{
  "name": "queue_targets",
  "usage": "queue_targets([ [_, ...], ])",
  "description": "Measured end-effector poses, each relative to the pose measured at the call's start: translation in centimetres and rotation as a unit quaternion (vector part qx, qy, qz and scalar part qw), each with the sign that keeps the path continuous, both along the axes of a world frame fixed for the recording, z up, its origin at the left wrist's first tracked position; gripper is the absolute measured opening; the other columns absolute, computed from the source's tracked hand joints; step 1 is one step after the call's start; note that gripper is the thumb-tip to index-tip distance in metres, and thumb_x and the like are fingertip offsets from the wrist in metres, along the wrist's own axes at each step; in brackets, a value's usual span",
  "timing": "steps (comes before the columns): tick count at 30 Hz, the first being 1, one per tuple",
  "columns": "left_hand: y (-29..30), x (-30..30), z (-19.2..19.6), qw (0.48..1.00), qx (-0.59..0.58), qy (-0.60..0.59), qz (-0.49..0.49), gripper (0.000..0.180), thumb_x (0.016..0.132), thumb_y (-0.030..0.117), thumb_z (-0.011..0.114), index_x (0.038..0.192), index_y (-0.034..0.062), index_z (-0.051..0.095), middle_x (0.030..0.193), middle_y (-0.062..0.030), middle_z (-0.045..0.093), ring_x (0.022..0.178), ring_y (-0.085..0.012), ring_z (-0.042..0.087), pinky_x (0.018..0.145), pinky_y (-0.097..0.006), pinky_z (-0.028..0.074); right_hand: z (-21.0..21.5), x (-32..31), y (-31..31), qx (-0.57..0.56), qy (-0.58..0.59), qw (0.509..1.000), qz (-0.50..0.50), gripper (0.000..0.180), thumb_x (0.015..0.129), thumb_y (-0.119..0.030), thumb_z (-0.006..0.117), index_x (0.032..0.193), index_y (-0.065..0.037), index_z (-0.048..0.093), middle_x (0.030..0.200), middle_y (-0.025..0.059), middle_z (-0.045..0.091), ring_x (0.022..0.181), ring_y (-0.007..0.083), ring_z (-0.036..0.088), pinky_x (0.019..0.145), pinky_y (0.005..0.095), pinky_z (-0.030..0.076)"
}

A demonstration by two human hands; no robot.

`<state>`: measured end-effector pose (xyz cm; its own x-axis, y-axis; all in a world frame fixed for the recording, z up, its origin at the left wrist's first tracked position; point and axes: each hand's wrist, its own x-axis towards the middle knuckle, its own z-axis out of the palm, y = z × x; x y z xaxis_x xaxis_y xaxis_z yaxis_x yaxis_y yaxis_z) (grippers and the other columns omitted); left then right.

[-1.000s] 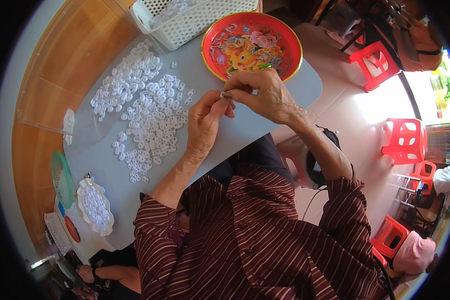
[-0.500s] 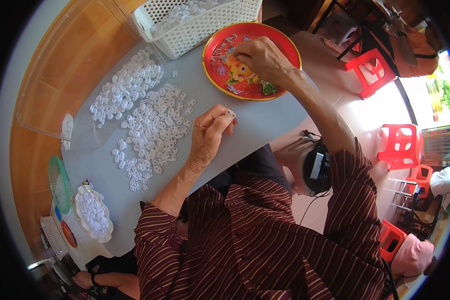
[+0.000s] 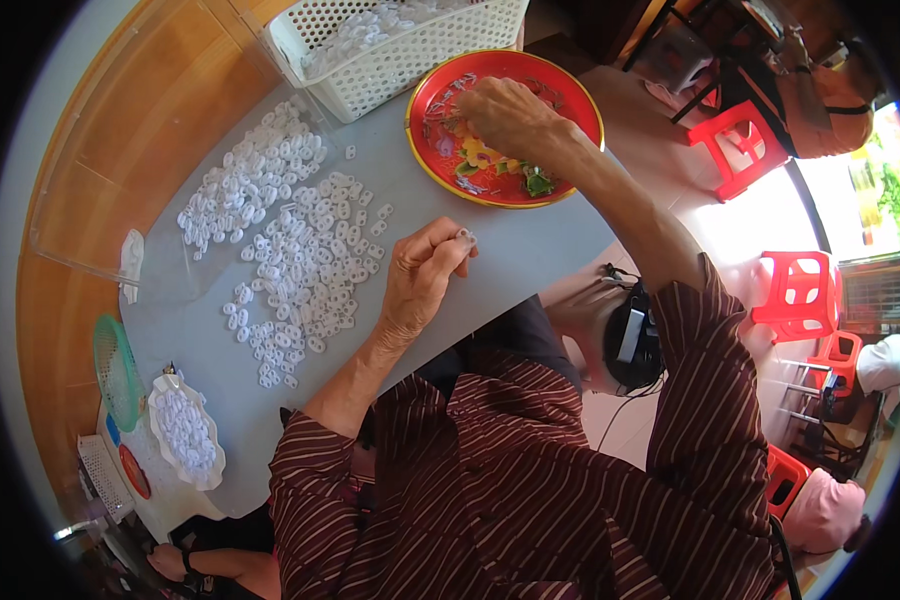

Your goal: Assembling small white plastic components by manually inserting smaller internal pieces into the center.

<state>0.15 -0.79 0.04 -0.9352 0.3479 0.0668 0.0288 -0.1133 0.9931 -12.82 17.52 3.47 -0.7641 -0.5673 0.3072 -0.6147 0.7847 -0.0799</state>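
Observation:
My left hand (image 3: 422, 268) is closed above the grey table, pinching a small white oval plastic piece (image 3: 464, 237) between thumb and forefinger. Over on the far right, my right hand (image 3: 510, 118) reaches down into a round red tray (image 3: 580, 150) with a yellow rim and a flower pattern. Small thin silvery pieces (image 3: 467, 185) lie scattered in that tray. The fingertips of my right hand are bunched and mostly hidden behind the hand, so anything in them does not show. To the left of my left hand spread many loose white oval pieces with holes (image 3: 310, 260).
A white perforated basket (image 3: 420, 70) of white pieces stands at the back. Clear plastic (image 3: 55, 235) borders the left pile. A scalloped white dish (image 3: 210, 478) of white pieces and a green mesh basket (image 3: 120, 375) are at left. Red stools (image 3: 798, 295) stand on the floor right.
My right hand has shifted slightly left and down within the red tray, its fingers now bunched lower. My left hand stays nearly still with the white piece in its pinch.

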Motion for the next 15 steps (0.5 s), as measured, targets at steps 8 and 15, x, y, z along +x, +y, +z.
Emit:
queue_targets([
  [8, -0.3, 0.0, 0.0, 0.999, 0.014, -0.049, -0.012, 0.019, 0.087, 0.012, 0.049, 0.076, -0.0005, 0.056, 0.073, -0.0073, 0.056, 0.067, -0.0102, 0.047, 0.067, -0.024, 0.040, 2.0, 3.7, 1.6, -0.297, -0.176, 0.938, -0.024, 0.014, 0.074, -0.009, 0.060, 0.080, 0.004, 0.062, 0.065, 0.0093, 0.061, 0.055, 0.0136, 0.056, 0.054, 0.0275, 0.046],
  [15, -0.5, 0.0, -0.3, 0.996, 0.052, -0.065, 0.011, 0.020, 0.088, 0.013, 0.050, 0.074, -0.0001, 0.057, 0.066, -0.0025, 0.054, 0.064, -0.0087, 0.048, 0.064, -0.024, 0.041, 1.8, 10.2, -0.1, -0.486, -0.322, 0.810, -0.067, 0.018, 0.076, -0.008, 0.064, 0.089, 0.004, 0.067, 0.068, 0.0073, 0.065, 0.058, 0.0094, 0.059, 0.054, 0.0233, 0.048],
])
